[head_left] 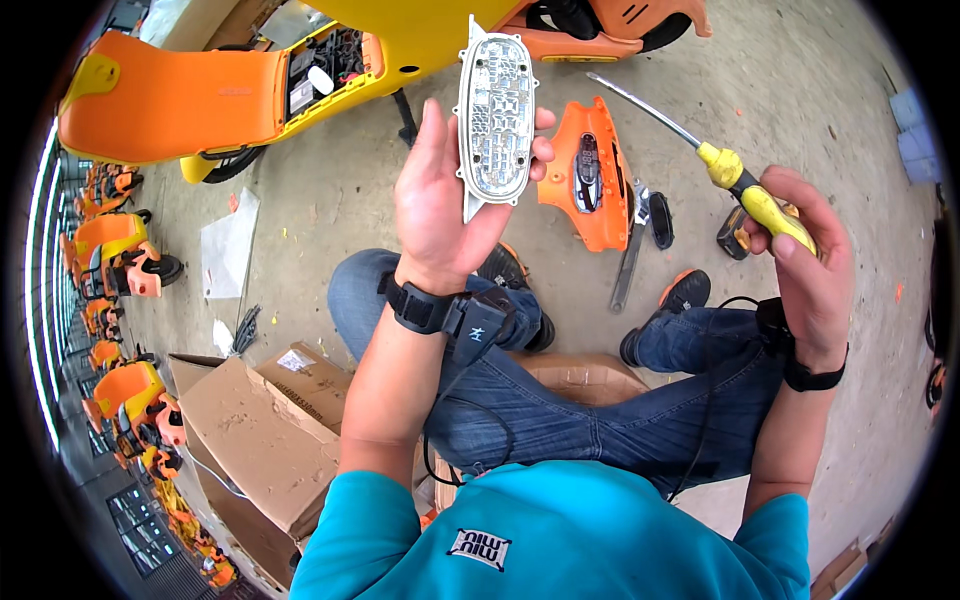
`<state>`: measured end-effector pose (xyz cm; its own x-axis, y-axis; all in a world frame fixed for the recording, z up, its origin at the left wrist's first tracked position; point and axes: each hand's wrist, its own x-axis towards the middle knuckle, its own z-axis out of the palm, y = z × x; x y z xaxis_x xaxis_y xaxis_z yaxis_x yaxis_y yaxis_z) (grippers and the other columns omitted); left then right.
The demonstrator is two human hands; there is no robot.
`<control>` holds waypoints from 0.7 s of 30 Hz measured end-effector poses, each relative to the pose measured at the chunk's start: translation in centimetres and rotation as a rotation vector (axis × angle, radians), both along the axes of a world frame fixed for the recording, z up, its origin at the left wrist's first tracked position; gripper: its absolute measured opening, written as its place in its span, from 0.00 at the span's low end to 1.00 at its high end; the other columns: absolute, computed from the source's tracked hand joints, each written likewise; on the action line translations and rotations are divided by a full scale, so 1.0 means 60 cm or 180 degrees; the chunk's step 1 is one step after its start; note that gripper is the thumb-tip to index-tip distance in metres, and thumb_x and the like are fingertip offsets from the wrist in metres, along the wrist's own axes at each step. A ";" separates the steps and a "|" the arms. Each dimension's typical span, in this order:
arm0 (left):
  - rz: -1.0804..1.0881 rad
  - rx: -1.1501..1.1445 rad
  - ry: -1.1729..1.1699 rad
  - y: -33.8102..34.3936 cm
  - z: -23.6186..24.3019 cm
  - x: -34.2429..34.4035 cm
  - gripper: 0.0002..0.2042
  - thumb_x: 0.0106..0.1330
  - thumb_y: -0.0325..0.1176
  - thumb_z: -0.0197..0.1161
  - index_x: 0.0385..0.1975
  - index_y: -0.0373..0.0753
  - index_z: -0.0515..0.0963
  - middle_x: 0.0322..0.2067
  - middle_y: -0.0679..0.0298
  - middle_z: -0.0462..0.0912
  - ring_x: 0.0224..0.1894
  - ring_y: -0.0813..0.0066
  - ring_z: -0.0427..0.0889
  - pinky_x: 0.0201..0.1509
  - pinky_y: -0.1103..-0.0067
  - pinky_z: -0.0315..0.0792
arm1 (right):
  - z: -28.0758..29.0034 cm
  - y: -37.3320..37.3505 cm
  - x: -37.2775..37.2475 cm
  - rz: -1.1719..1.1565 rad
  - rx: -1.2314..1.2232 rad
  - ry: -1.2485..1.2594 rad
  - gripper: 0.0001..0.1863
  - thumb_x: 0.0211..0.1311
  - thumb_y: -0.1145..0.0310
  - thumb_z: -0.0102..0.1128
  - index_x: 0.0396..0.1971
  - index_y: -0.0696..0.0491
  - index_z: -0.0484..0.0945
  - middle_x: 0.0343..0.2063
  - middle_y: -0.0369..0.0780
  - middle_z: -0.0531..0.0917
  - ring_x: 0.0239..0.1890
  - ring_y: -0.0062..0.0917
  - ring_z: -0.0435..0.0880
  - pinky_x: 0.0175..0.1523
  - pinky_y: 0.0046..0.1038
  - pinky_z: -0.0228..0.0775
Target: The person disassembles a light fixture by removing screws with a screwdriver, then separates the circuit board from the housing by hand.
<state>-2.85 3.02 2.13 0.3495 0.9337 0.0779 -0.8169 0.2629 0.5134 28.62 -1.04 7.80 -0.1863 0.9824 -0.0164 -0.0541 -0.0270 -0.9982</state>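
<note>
left hand (435, 195): palm up under the pale oval display panel (497, 115), fingers wrapped behind it with their tips at its right edge; the thumb stands along the left side.
display panel: off the floor in that palm, patterned face toward the wearer. best held by its rim, i judge, as the lugs around the edge look thin and the face could scratch.
right hand (815, 245): grasping the yellow-and-black handle of a long screwdriver (738, 175); the shaft points up and left, its tip well apart from the panel.
screwdriver use: seat the tip squarely before turning, press gently, and aim the blade away from the left palm, since a slip would go toward it.
wrist cables: they trail over the lap, so they are best routed clear of the screwdriver.
orange cover (612, 195): on the floor ahead, dark display window upward; worth avoiding with the feet.
beside the cover: a wrench (630, 262) and a black oval piece (660, 222); a power tool (733, 235) lies partly hidden by the right hand.
scooter (220, 95): farther off, compartment open; any loose screws should go somewhere contained, not onto the floor.
</note>
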 end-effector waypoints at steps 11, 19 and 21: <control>0.0066 0.0164 0.0601 -0.010 0.002 0.014 0.20 0.74 0.39 0.45 0.60 0.36 0.59 0.45 0.50 0.76 0.42 0.56 0.82 0.50 0.65 0.76 | -0.017 -0.001 -0.006 -0.0408 0.0146 0.0436 0.13 0.64 0.71 0.57 0.47 0.59 0.71 0.43 0.42 0.79 0.34 0.17 0.77 0.35 0.17 0.69; -0.0005 0.0312 0.0914 -0.015 0.010 0.031 0.20 0.74 0.39 0.44 0.61 0.37 0.59 0.47 0.45 0.75 0.39 0.61 0.80 0.44 0.72 0.76 | -0.007 -0.001 -0.016 -0.0493 0.0216 0.0125 0.12 0.62 0.74 0.59 0.43 0.59 0.73 0.39 0.40 0.78 0.31 0.15 0.76 0.33 0.16 0.67; 0.0026 0.0286 0.0961 -0.015 0.010 0.031 0.20 0.73 0.39 0.45 0.60 0.36 0.60 0.48 0.44 0.75 0.38 0.61 0.80 0.44 0.71 0.75 | -0.005 -0.001 -0.019 -0.0579 0.0250 0.0108 0.11 0.61 0.74 0.59 0.43 0.59 0.74 0.37 0.39 0.79 0.30 0.15 0.76 0.32 0.16 0.67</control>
<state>-0.98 2.10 2.75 0.3619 0.9306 0.0539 -0.6258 0.1997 0.7540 27.48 -1.12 7.52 -0.0047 0.9979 0.0649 -0.0847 0.0643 -0.9943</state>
